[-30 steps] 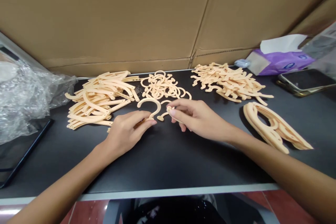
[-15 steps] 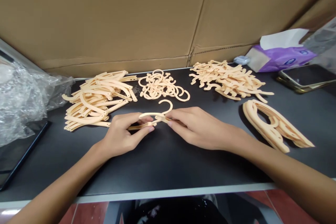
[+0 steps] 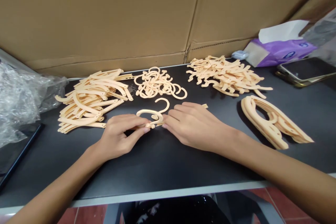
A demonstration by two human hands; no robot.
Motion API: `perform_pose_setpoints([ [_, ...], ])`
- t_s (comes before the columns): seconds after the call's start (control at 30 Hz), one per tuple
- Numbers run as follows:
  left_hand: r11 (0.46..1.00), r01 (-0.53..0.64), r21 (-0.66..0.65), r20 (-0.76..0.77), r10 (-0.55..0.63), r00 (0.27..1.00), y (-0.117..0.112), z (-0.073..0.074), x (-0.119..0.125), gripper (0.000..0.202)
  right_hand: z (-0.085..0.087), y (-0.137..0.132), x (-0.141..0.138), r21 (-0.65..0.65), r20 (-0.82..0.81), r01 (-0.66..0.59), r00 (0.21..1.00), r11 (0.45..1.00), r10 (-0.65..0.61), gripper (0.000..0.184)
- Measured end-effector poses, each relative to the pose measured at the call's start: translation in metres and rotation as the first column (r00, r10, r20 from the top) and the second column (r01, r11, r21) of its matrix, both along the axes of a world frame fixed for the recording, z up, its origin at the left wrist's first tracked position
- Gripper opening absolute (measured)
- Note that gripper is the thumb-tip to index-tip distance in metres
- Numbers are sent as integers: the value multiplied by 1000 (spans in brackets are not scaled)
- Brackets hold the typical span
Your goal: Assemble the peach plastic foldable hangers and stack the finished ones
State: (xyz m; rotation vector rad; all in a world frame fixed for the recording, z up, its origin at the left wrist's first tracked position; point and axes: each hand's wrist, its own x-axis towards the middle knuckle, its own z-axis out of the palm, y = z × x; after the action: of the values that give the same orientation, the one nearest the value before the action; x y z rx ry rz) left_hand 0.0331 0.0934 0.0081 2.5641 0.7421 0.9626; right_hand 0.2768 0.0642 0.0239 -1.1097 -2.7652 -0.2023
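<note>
Both hands meet at the middle of a black table [image 3: 162, 161]. My left hand [image 3: 119, 134] pinches one end of a small peach plastic hanger [image 3: 153, 113], whose hook curls up behind it. My right hand [image 3: 193, 124] lies over the hanger's other arm with fingers pressed on it; that arm's tip pokes out past my knuckles. Behind the hands lie a pile of curved hanger arms [image 3: 90, 99] at the left, a heap of loose hooks [image 3: 157, 84] in the middle and another pile of arm pieces [image 3: 225, 75] at the right.
A stack of finished hangers [image 3: 273, 122] lies at the right. A purple tissue pack [image 3: 279, 50] and a phone [image 3: 306, 70] sit at the far right. Crumpled clear plastic [image 3: 22, 98] fills the left, above a dark tray [image 3: 13, 155]. A cardboard wall [image 3: 131, 17] closes the back.
A second ago my left hand held a hook and my right hand another piece near the hook heap. Both hands came together nearer to me, and the pieces now form one hanger.
</note>
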Motion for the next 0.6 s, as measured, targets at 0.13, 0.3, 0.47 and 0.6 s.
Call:
perform_pose_setpoints([
  [0.13, 995, 93, -23, -30, -94, 995, 2, 0, 0, 12, 0, 0, 0, 88, 1, -44, 999, 995, 44, 18],
  [0.3, 992, 120, -30, -31, -121, 992, 3, -2, 1, 15, 3, -2, -1, 138, 27, -59, 998, 989, 56, 19],
  [0.47, 992, 111, -67, -75, -116, 990, 3, 0, 3, 12, 5, -3, 1, 166, 54, -85, 996, 982, 77, 23],
  [0.6, 992, 105, -65, -87, -110, 990, 2, 0, 3, 12, 5, -3, 2, 165, 57, -109, 993, 980, 101, 23],
])
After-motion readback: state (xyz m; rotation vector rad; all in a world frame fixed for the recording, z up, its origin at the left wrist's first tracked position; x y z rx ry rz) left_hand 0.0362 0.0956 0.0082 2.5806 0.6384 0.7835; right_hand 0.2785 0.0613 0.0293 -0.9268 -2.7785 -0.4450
